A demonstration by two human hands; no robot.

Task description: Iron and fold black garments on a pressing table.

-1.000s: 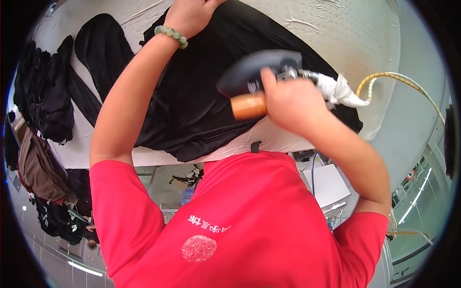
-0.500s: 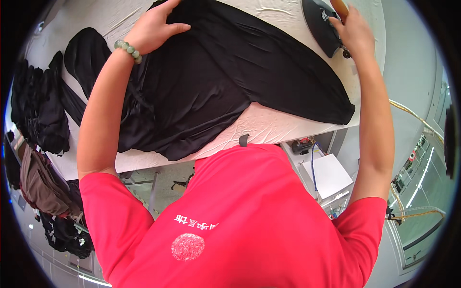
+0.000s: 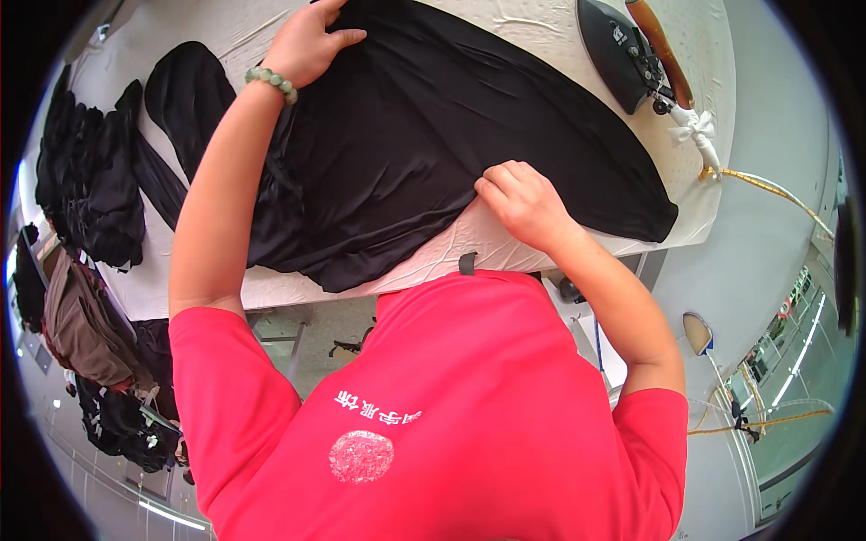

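In the head view, a black garment [image 3: 397, 135] lies spread across the pale, cloth-covered desk [image 3: 433, 257], reaching from the top edge of the picture down toward the person's red shirt [image 3: 505, 379]. The person's left hand [image 3: 309, 43], a green bead bracelet [image 3: 271, 83] at its wrist, rests at the garment's upper left part. Its thumb stands out apart from the fingers, whose tips run to the picture's edge, so one cannot tell whether they hold any cloth. The right hand [image 3: 526, 206] is at the garment's near edge, its fingers [image 3: 511, 175] curled close together and pinching the fabric there. Beyond the garment's right side, apart from both hands, a dark iron [image 3: 616, 56] with a brown handle [image 3: 663, 54] sits on the desk; white wrapping [image 3: 695, 132] covers the start of its yellowish hose [image 3: 767, 186]. More black clothing [image 3: 95, 185] is heaped on the left end of the desk, and a brown garment [image 3: 86, 325] hangs near it.
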